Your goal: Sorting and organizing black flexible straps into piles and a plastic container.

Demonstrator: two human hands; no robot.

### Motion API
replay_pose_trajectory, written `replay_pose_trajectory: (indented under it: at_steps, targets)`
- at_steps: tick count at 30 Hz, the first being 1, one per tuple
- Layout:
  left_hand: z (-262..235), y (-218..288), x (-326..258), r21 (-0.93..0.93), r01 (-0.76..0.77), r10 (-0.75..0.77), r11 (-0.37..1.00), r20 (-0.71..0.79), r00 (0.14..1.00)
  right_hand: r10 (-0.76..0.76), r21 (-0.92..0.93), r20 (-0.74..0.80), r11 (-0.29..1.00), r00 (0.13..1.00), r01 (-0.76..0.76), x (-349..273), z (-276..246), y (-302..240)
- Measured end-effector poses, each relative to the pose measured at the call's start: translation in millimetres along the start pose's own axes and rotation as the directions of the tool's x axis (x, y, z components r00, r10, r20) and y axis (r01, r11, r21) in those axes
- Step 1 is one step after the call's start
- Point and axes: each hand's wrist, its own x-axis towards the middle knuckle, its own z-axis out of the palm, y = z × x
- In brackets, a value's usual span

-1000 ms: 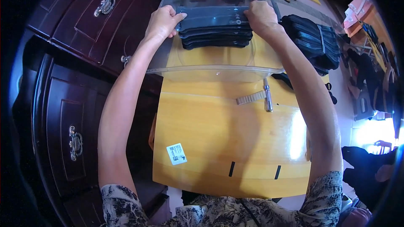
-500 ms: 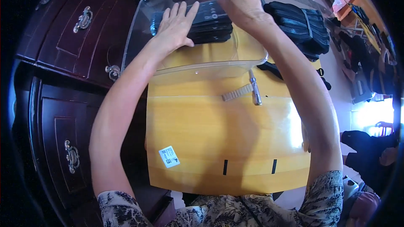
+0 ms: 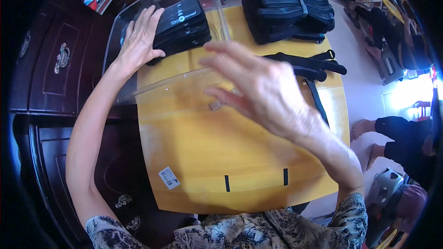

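My left hand (image 3: 138,41) lies flat, fingers spread, on a stack of flat black pouches (image 3: 182,27) inside a clear plastic bin (image 3: 138,90) at the far left of the yellow wooden table (image 3: 230,152). My right hand (image 3: 258,87) hovers open above the table's middle, fingers apart, holding nothing; it is blurred. A small pale object (image 3: 216,105) shows just under its fingers on the table.
A strapped bundle of black pouches (image 3: 288,11) sits at the far right of the table, with loose black straps (image 3: 309,67) in front of it. Dark wooden drawers (image 3: 50,64) stand to the left. Another person's feet (image 3: 369,131) are on the floor to the right.
My right hand has left the bin and drawn back toward me over the table. My left hand stays on the pouch stack. The view has shifted, so the bin sits further left.
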Motion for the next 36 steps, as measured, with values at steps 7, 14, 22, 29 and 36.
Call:
replay_pose_trajectory:
  at_steps: [7, 14, 22, 29, 36]
  targets:
    - [-31, 6, 5, 0.038, -0.094, 0.097, 0.995, -0.061, 0.993, 0.196, 0.05, 0.057, 0.979, 0.979, -0.199, -64, -19, -7]
    - [-79, 63, -2, -0.302, -0.037, -0.057, 0.953, -0.294, 0.954, 0.66, -0.234, -0.095, 0.713, 0.746, -0.661, -143, -63, 49]
    - [-90, 206, -31, -0.362, -0.386, 0.283, 0.848, -0.305, 0.909, 0.736, -0.265, -0.111, 0.626, 0.668, -0.733, -156, -47, 64]
    - [9, 275, 45, -0.393, -0.379, 0.308, 0.838, -0.232, 0.923, 0.757, -0.099, -0.152, 0.628, 0.635, -0.772, -173, -43, 68]
    - [57, 306, 86, -0.235, -0.39, 0.385, 0.891, -0.068, 0.92, 0.849, 0.126, -0.048, 0.528, 0.527, -0.84, -191, -58, 67]
